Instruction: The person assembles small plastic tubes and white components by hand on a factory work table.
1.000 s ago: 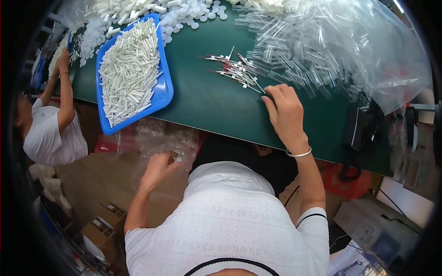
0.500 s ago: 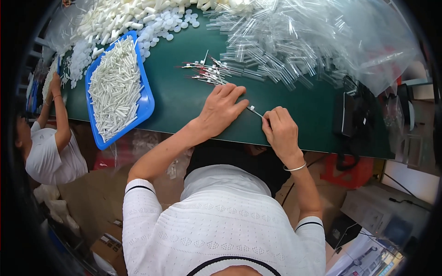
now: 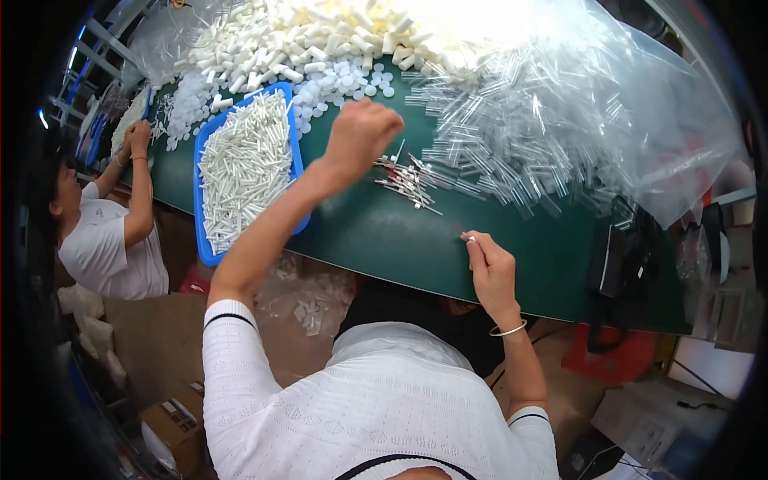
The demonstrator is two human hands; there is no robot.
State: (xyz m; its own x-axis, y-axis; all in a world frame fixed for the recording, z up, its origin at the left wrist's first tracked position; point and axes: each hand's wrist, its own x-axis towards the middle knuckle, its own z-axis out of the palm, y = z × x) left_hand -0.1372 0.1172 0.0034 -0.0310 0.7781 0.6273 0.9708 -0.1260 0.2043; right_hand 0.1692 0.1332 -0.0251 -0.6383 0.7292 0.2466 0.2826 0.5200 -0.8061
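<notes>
My left hand (image 3: 364,138) is raised over the green table (image 3: 352,232), near the translucent white discs (image 3: 344,80). Its fingers are curled in, and whatever they may hold is hidden. At the table's near side, my right hand (image 3: 491,270) pinches a thin red-tipped piece (image 3: 465,235) with a bit of white on it; most of this piece is covered by the fingers. Between and beyond my hands lies a small heap of thin sticks (image 3: 410,186) with red and white parts. Left of my left forearm stands a blue tray (image 3: 200,188) full of short white tubes (image 3: 244,156).
Cream-coloured plugs (image 3: 296,36) are heaped at the back. Clear tubes (image 3: 512,120) and a clear plastic bag (image 3: 640,104) cover the far right. A black device (image 3: 610,260) stands on the right. At far left a person (image 3: 108,232) in white works at the table.
My left hand has left my right hand and risen toward the discs. The view has shifted, so the tray and piles appear lower and farther right. My right hand keeps its pinch.
</notes>
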